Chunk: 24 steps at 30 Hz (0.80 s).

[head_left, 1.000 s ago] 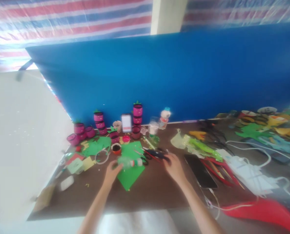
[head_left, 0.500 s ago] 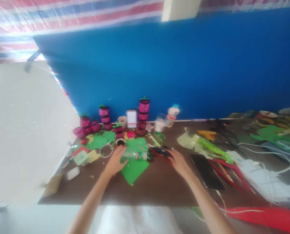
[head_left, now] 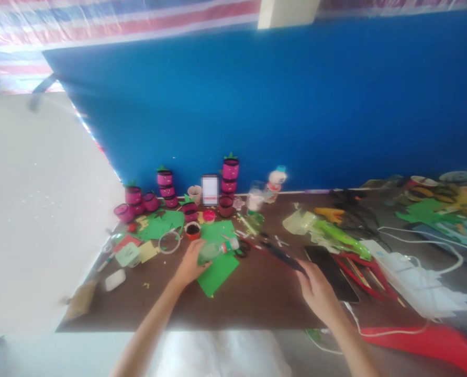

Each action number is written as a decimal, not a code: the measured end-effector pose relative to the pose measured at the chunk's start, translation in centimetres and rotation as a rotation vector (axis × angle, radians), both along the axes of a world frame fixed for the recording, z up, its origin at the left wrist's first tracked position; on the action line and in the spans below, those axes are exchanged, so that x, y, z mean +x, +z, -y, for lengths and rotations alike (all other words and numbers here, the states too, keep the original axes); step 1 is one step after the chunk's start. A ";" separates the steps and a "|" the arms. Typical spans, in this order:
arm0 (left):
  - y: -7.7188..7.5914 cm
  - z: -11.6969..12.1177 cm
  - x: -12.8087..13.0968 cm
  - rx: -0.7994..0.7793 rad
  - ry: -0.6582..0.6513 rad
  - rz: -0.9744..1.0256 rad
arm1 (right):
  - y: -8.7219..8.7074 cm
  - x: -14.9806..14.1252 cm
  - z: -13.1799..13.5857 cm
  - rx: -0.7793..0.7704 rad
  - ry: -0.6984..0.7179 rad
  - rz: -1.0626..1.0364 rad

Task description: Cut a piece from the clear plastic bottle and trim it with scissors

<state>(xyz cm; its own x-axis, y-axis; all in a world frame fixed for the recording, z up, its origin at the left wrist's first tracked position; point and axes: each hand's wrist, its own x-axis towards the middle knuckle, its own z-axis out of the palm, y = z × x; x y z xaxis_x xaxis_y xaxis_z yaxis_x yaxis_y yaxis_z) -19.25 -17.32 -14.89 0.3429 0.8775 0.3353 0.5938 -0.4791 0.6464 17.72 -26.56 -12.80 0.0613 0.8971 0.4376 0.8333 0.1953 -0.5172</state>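
My left hand (head_left: 193, 262) is wrapped around the base end of a clear plastic bottle (head_left: 213, 251). The bottle lies slightly tilted over green paper (head_left: 218, 272), its capped end pointing right. In my right hand (head_left: 315, 285) is a long, narrow black tool (head_left: 282, 255), gripped by its near end and angled away to the left; blur hides its exact kind. Black-handled scissors (head_left: 242, 248) lie just beyond the bottle's cap. Behind the left hand stands a small cup with dark contents (head_left: 192, 230), beside a clear ring of tape (head_left: 169, 242).
Magenta stacked cups with green tops (head_left: 230, 178) line the back by the blue panel (head_left: 257, 104). A phone (head_left: 331, 272), a green plastic packet (head_left: 341, 238) and a white power strip (head_left: 394, 277) lie at right. A bottle with a blue cap (head_left: 275, 183) stands behind.
My left hand has closed around the bottle and tilted it, cap end up. My right hand has picked up the black tool and drawn it right and nearer.
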 end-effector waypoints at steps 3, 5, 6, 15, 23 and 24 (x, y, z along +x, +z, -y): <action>-0.7 -0.1 0.9 0.019 0.043 0.045 | 0.6 -3.6 0.2 -0.184 -0.036 -0.268; -1.3 -0.3 1.5 0.039 0.060 0.064 | 0.6 -6.0 -0.1 -0.336 -0.003 -0.500; -1.6 -0.4 1.7 0.049 0.061 0.074 | 0.7 -7.1 -0.3 -0.388 0.017 -0.579; -3.4 -0.5 1.8 0.102 0.039 0.141 | 3.1 -11.2 -1.0 -0.420 0.084 -0.332; -3.4 -0.2 1.8 0.109 0.072 0.124 | 2.7 -11.9 -0.2 -0.363 0.039 -0.245; -3.4 -0.2 1.8 0.117 0.076 0.125 | 2.6 -11.9 -0.1 -0.346 0.021 -0.227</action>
